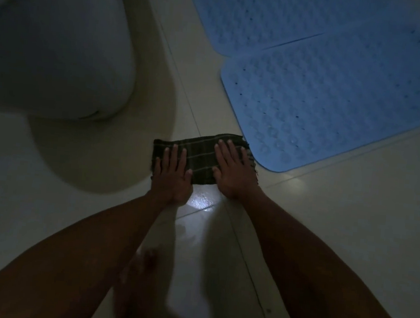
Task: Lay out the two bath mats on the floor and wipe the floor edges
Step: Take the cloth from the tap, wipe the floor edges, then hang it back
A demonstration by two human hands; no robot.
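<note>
A dark striped cloth [201,155] lies flat on the pale tiled floor, between the toilet and the mats. My left hand [174,173] presses on the cloth's left end with straight fingers. My right hand [231,171] presses on its right end, fingers also straight. Two blue dotted bath mats lie spread on the floor to the right: the near mat [337,104] has its corner touching the cloth's right end, and the far mat [263,18] lies beyond it, slightly overlapped.
A white toilet [56,41] fills the upper left, its base [100,163] close to my left hand. A bare foot [141,275] stands on the wet, shiny tiles below the hands. The room is dim.
</note>
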